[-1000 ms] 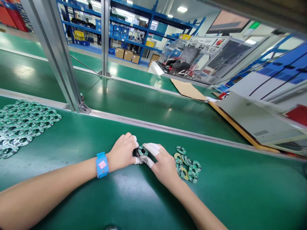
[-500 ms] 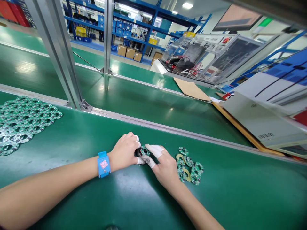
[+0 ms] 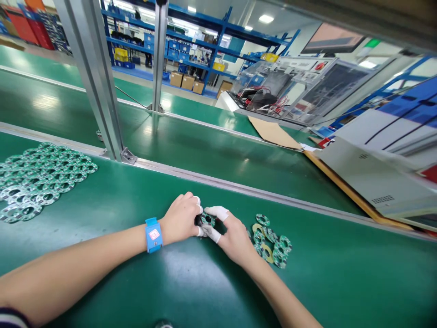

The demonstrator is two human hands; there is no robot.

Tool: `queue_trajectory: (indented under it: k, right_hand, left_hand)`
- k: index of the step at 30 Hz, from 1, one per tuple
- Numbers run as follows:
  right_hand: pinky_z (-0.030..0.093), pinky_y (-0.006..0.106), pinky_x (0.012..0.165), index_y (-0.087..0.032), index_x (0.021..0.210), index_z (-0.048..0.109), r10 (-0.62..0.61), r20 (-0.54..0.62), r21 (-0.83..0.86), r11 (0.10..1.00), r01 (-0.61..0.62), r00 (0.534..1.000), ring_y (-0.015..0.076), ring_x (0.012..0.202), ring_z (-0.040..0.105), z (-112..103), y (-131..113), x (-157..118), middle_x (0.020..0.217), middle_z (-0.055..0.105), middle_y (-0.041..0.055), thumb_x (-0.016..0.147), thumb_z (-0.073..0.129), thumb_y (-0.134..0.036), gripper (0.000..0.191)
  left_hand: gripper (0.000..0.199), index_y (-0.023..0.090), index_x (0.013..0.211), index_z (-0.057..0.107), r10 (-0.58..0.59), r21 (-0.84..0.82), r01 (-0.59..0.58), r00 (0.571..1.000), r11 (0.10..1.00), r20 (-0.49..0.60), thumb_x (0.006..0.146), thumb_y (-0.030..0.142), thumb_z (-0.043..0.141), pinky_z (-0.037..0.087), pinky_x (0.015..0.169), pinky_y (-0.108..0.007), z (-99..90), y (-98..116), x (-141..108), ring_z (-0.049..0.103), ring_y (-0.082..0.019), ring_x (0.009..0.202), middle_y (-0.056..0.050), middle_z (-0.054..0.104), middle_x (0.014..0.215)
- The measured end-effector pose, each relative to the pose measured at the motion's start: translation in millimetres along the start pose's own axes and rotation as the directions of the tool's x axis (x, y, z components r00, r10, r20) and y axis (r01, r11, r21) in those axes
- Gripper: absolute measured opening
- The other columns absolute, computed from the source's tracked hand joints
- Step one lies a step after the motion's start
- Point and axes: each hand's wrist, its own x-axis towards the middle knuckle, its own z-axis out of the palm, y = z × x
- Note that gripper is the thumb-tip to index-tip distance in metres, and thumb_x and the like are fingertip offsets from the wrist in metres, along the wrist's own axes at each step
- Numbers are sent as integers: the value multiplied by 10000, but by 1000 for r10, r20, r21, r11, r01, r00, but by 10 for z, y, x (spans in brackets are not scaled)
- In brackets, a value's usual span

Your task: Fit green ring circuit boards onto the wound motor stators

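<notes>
My left hand (image 3: 181,217), with white finger cots on its fingertips and a blue wrist strap (image 3: 154,234) behind it, is closed around a small dark part (image 3: 198,220), mostly hidden by the fingers. Against that part sits a green ring-shaped circuit board (image 3: 208,220). My right hand (image 3: 235,237), also in white cots, pinches this ring between thumb and forefinger. Whether the ring is fixed to the dark part I cannot tell. Close to the right hand lies a loose pile of similar green ring boards (image 3: 280,248) with a few yellowish rings (image 3: 267,253) among them.
Many ring boards (image 3: 51,171) lie in overlapping rows at the left on the green work surface (image 3: 129,291). A metal rail (image 3: 211,181) and upright post (image 3: 97,86) stand beyond my hands. A grey cabinet (image 3: 372,177) is at right; a dark round object (image 3: 164,324) shows at the bottom edge.
The view has shifted slightly, so the scene sits a little lower and further right. Both hands stay together at the ring board, which now faces upward a bit more.
</notes>
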Motion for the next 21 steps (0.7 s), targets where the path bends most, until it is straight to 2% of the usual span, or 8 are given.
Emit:
queue_trajectory:
  k: [5,9,10,12,14,15,18,21]
  right_hand:
    - [479,411,842,-204,1100,565,66,32,113,991,-69,997,250,982,587,-2,36,-8,1088,633,96,777,563,-350,354]
    - [461,416,895,-187,1237,480,84,160,264,956,-125,983,244,1031,568,-76,120,-17,1178,593,108,780,560,-370,498]
    - [448,416,918,-184,1242,475,77,192,292,947,-132,978,242,1058,556,-94,136,-19,1203,578,110,787,551,-361,494]
    - [418,420,958,-176,1223,491,67,223,325,935,-139,972,240,1103,530,-110,150,-20,1226,561,114,796,542,-338,459]
    - [412,420,963,-176,1197,507,71,219,335,931,-143,973,231,1095,533,-102,144,-20,1201,576,110,800,537,-309,420]
    - [418,419,955,-178,1181,517,74,208,336,931,-142,975,226,1078,541,-90,135,-20,1181,587,106,801,536,-296,398]
    - [440,412,919,-176,1128,547,88,156,340,930,-137,984,217,1020,564,-40,103,-18,1115,615,96,792,542,-276,351]
    - [462,398,872,-176,1085,569,117,111,344,927,-149,987,206,937,584,10,90,-17,1039,638,79,757,560,-233,334]
  left_hand:
    - [297,162,678,590,1,2,-1,1000,1000,-8,663,437,700,366,666,-315,-9,-2,-5,463,-204,828,-36,553,810]
    - [454,151,827,609,6,-72,-7,1000,997,-3,608,537,706,412,738,-340,-160,51,-44,468,-235,877,-59,558,880]
    - [450,144,880,601,19,-92,-20,1000,996,-13,614,488,718,421,760,-335,-205,77,-61,469,-236,898,-64,557,916]
    - [287,135,925,580,78,-90,-80,996,993,-33,697,282,672,430,785,-302,-268,138,-99,478,-213,916,-66,555,953]
    - [110,129,860,584,171,-17,-171,985,985,-6,761,97,548,435,756,-275,-274,196,-135,499,-187,872,-64,569,902]
    - [117,126,814,587,220,34,-220,975,975,23,785,57,497,437,730,-276,-259,219,-149,507,-183,838,-65,575,859]
    - [220,115,749,593,322,172,-331,944,928,79,856,58,409,440,668,-299,-190,252,-172,516,-194,774,-72,581,772]
    - [268,110,771,607,381,250,-394,919,885,98,879,63,366,452,682,-317,-150,250,-171,529,-210,793,-82,593,778]
